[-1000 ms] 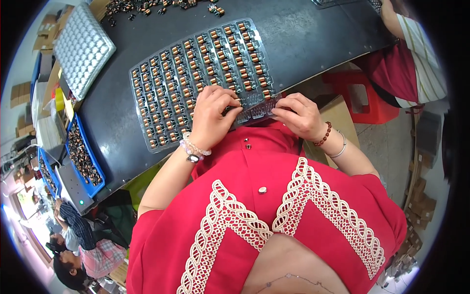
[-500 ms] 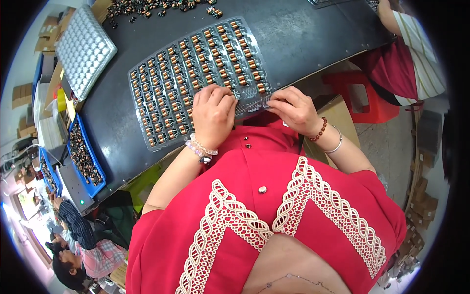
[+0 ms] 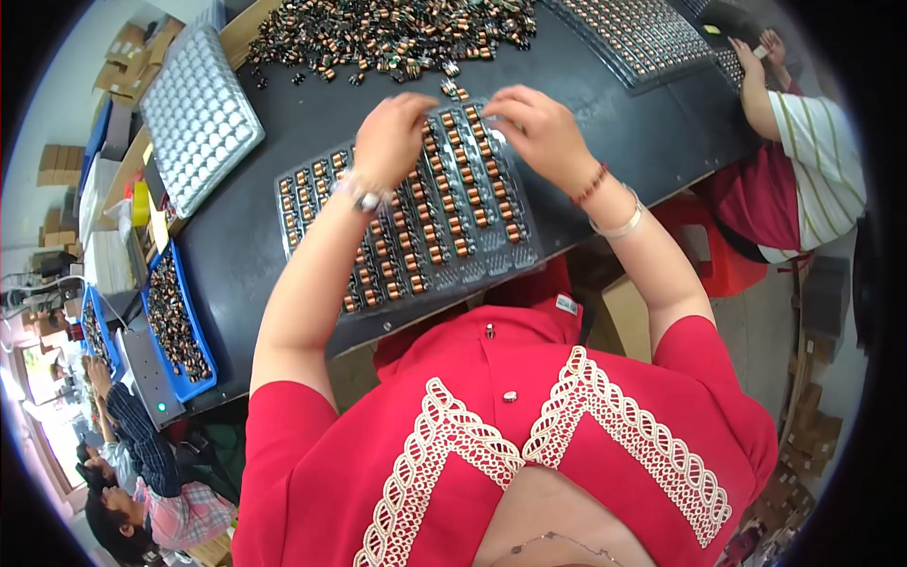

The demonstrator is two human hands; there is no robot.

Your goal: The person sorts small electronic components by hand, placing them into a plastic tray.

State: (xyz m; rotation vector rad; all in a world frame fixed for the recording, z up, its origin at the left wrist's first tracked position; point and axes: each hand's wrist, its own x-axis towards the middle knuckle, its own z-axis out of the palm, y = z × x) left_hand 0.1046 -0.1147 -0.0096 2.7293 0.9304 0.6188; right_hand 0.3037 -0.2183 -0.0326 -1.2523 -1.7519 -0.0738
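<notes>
A clear plastic tray holds rows of small copper-wound coils and lies at a slant on the dark table in front of me. My left hand is over its far middle, fingers stretched to the right and slightly blurred, with nothing visible in them. Over the tray's far right corner is my right hand, its thumb and fingers apart and no part seen between them. Between the two hands, just past the far edge, lie a few loose coils. Several pockets along the near right edge hold no coil.
A large heap of loose coils covers the far table. Another filled tray lies far right, near a co-worker's hands. A white pocketed tray and a blue bin of parts are at left. A red stool stands right.
Both hands have moved from the tray's near edge to its far side, and their fingers have opened. More of the heap and the far tray has come into view.
</notes>
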